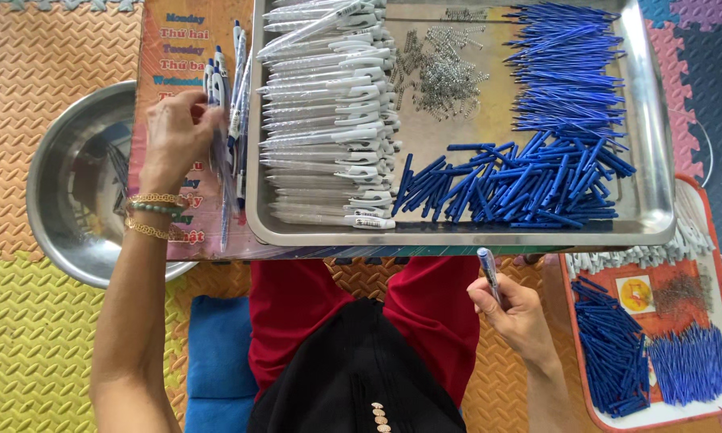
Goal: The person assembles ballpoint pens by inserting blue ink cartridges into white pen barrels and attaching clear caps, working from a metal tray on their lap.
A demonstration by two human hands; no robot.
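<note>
A pen is pinched upright in the right hand below the steel tray, while the left hand closes on finished pens beside it; laying them parallel seems best.

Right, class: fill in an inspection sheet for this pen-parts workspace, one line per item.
Surface: low table with a printed top, above foam floor mats.
Job's things: assembled pens under the left hand; one pen in the right hand.
Clutter: steel tray holding white barrels, springs, blue refills and blue caps; steel bowl; orange tray of spare parts.
Hands: left rests on the pens, right grips a pen.
Cables: nothing seen.
Surroundings: blue cushion.
</note>
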